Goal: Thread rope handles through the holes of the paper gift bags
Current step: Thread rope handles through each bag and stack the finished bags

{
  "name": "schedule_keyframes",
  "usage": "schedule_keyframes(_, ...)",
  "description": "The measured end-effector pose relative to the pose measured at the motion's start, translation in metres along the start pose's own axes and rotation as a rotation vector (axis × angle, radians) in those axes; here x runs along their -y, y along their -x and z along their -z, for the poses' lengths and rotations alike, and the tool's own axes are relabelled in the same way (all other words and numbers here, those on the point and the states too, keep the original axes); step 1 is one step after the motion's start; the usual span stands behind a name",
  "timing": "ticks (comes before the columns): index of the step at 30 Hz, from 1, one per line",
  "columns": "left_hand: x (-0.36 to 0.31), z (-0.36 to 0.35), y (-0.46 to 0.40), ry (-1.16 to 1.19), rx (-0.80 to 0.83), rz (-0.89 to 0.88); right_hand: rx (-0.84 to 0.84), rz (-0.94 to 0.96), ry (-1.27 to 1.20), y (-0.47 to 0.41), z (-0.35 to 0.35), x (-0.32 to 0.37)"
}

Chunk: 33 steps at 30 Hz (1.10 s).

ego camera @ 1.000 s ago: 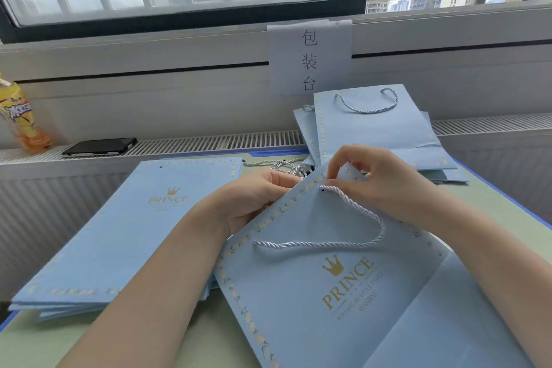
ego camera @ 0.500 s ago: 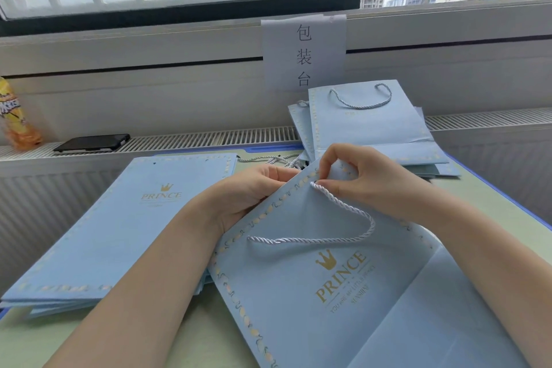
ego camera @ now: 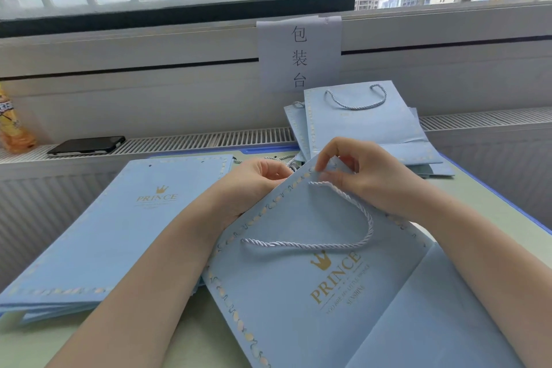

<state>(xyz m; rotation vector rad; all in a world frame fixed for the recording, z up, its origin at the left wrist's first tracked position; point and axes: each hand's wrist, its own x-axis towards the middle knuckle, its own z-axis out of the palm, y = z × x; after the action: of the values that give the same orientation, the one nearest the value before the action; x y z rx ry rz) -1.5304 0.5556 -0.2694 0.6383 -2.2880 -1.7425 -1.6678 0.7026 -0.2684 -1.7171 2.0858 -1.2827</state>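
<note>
A flat light-blue paper gift bag [ego camera: 298, 302] with a gold PRINCE logo lies tilted in front of me. A pale twisted rope handle [ego camera: 358, 215] loops across its front, one end running up to the hole near the top edge. My right hand [ego camera: 367, 176] pinches the bag's top edge right at that rope end. My left hand [ego camera: 257, 179] grips the same top edge from behind, its fingers curled and partly hidden by the paper.
A stack of flat bags without handles [ego camera: 113, 227] lies at my left. Bags with handles [ego camera: 361, 125] lean against the wall behind, with loose ropes [ego camera: 286, 158] in front of them. A phone [ego camera: 86, 145] and a drink bottle [ego camera: 12, 122] rest on the radiator ledge.
My right fingers shifted slightly along the top edge at the rope end, and the rope loop sagged a little; the view dipped downward.
</note>
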Motion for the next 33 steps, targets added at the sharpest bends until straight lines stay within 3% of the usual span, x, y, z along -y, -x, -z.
schedule_keyframes(7, -0.005, -0.002, 0.002, -0.155, -0.147, -0.222, -0.087, -0.024, -0.011, -0.001, 0.003, -0.006)
schedule_keyframes(9, -0.004, -0.005, 0.002, -0.26, -0.263, -0.345, -0.158, -0.009, 0.002, -0.003, 0.008, -0.006)
schedule_keyframes(12, -0.001, -0.004, -0.001, -0.723, -0.638, -0.788, -0.334, -0.042, -0.02, -0.005, 0.022, -0.009)
schedule_keyframes(13, -0.001, -0.004, -0.001, -0.85, -0.694, -0.941, -0.397, -0.058, -0.04, -0.006, 0.026, -0.011)
schedule_keyframes(15, 0.002, -0.011, -0.002, -0.958, -0.585, -1.096, -0.505, -0.088, -0.073, -0.007, 0.031, -0.017)
schedule_keyframes(18, 0.012, -0.03, -0.007, -1.047, -0.329, -1.009, -0.59, -0.133, -0.101, -0.009, 0.028, -0.026)
schedule_keyframes(22, 0.021, -0.041, -0.011, -0.986, -0.21, -0.89, -0.647, -0.182, -0.138, -0.008, 0.028, -0.031)
schedule_keyframes(27, 0.013, -0.038, -0.004, -0.892, -0.066, -0.877, -0.736, -0.26, -0.218, -0.006, 0.034, -0.035)
schedule_keyframes(29, 0.012, -0.037, -0.004, -0.859, -0.114, -0.888, -0.751, -0.277, -0.228, -0.006, 0.036, -0.035)
schedule_keyframes(31, 0.014, -0.034, -0.007, -0.886, -0.315, -0.897, -0.787, -0.274, -0.264, -0.007, 0.039, -0.036)
schedule_keyframes(33, 0.015, -0.031, -0.009, -0.823, -0.542, -0.753, -0.86, -0.267, -0.33, -0.007, 0.045, -0.038)
